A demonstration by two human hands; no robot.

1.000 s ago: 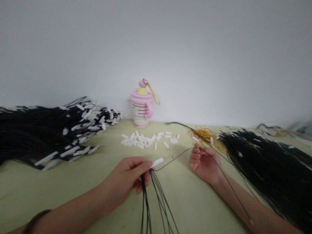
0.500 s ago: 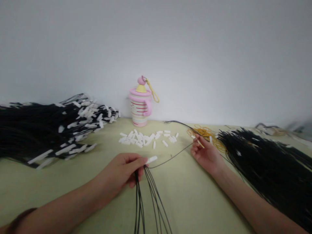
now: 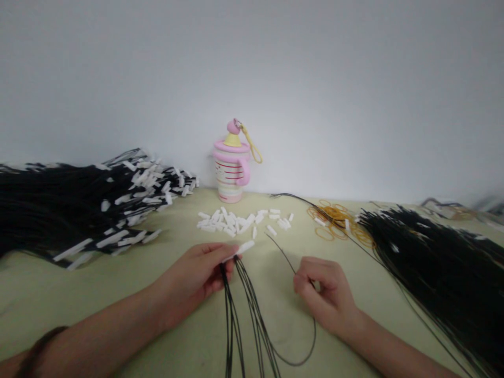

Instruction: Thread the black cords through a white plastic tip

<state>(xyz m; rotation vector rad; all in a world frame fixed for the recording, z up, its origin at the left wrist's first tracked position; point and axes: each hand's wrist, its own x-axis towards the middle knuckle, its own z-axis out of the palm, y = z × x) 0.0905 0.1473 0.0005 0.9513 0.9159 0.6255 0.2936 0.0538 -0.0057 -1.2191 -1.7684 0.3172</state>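
Between thumb and fingers, my left hand (image 3: 207, 265) grips a white plastic connector (image 3: 245, 249). Several thin black wires (image 3: 252, 299) hang from the connector in two groups toward the front edge of the view. My right hand (image 3: 325, 289) is closed in a pinch on one black wire (image 3: 284, 254), whose loose tip points up and left. Below that hand the wire curves in a loop back toward the hanging bunch. Just beyond my left hand lies a pile of loose white connectors (image 3: 232, 221).
Black wires with white connectors (image 3: 147, 178) are heaped at left. A pink-lidded cup (image 3: 231, 170) stands by the wall (image 3: 354, 94). Yellow rubber bands (image 3: 334, 215) lie behind my right hand. More black wires (image 3: 429, 262) spread over the table (image 3: 173, 352) at right.
My right hand has come nearer and slightly left, away from the rubber bands. The wire between the hands has gone from nearly straight to a slack loop. My left hand keeps its hold.
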